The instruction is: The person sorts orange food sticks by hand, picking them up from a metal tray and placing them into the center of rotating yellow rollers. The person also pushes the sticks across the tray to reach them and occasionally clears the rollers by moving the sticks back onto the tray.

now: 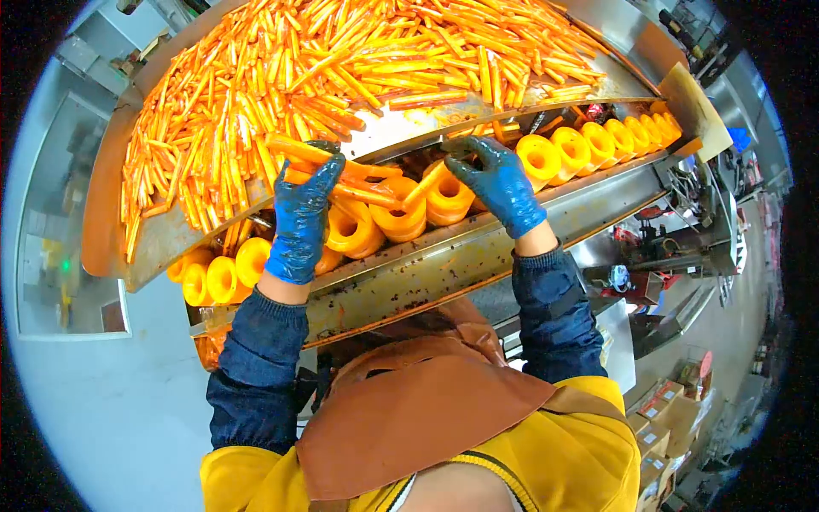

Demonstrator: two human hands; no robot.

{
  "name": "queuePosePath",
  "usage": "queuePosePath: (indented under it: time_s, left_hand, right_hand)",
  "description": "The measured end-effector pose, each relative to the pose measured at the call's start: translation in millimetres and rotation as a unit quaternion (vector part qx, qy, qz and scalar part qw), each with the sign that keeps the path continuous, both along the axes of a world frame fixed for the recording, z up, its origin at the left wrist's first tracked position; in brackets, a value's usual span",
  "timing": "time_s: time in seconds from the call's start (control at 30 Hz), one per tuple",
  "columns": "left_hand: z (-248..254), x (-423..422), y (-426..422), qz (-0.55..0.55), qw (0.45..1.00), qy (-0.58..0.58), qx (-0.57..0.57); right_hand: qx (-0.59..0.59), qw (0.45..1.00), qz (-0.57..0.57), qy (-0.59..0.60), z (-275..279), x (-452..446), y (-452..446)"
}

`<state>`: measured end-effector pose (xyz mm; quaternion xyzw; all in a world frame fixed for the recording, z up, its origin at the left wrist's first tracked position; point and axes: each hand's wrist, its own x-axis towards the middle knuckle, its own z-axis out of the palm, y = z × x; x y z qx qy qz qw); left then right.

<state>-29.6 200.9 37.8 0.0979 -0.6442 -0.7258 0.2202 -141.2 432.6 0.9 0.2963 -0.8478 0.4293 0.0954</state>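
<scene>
My left hand (300, 213), in a blue glove, is closed around several glossy orange sticks (363, 189) that point to the right over the row of cups. My right hand (499, 177), gloved the same way, has its fingers curled, with the thumb tip at the upper end of a single orange stick (424, 186). That stick slants down to the left, its lower end over an orange ring-shaped cup (399, 218). Beside it, another cup (449, 198) sits just left of my right hand. Whether the stick's lower end enters a cup is hard to tell.
A large heap of orange sticks (281, 94) lies on a curved metal tray (627, 84) beyond my hands. More round cups (597, 143) line up to the right and left. A stained metal trough (401, 286) runs along the near side. Cardboard boxes (657, 418) stand at lower right.
</scene>
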Motion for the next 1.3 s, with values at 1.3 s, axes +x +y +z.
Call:
queuePosePath:
  time_s: [1.3]
  left_hand:
    - [6.1, -60.8, 44.5, -0.081, 0.996, 0.018, 0.035]
  right_hand:
    - [0.178, 0.974, -0.025, 0.139, -30.2, -12.5, 35.8]
